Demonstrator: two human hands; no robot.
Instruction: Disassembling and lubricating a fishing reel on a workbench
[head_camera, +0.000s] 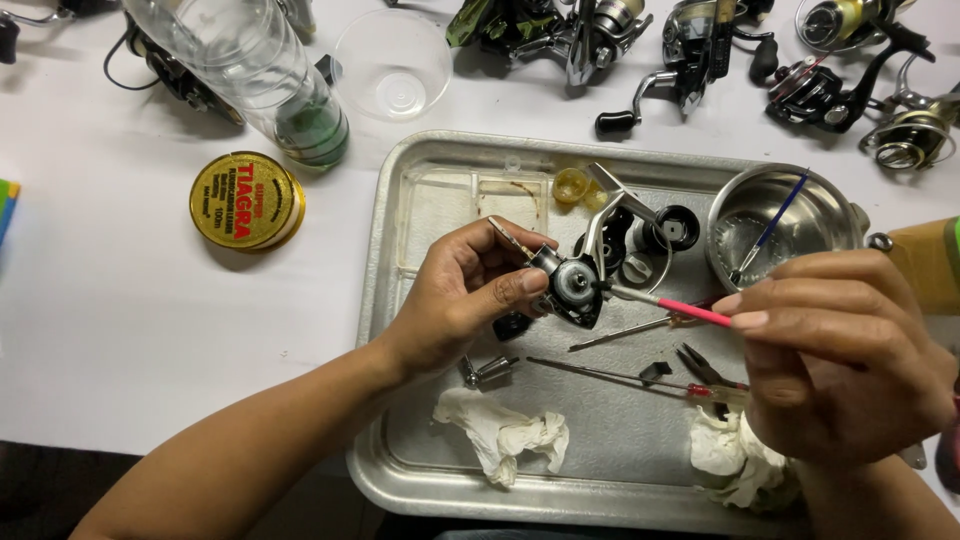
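Note:
My left hand (465, 295) holds a small black and silver fishing reel body (572, 283) above a metal tray (400, 200), thumb pressed on its side. My right hand (835, 355) pinches a thin brush with a pink and white handle (672, 305); its tip touches the reel body's round opening. The reel's wire bail arm (610, 215) sticks up behind it.
On the tray lie a small steel bowl (740, 195) holding a blue brush, reel parts (675, 228), a red-handled screwdriver (620, 375), pliers (705, 365), crumpled tissues (505, 430), a clear plastic box (470, 200). A gold round tin (245, 200), plastic bottle (270, 70), clear cup (392, 65) and several reels (690, 45) sit on the white table.

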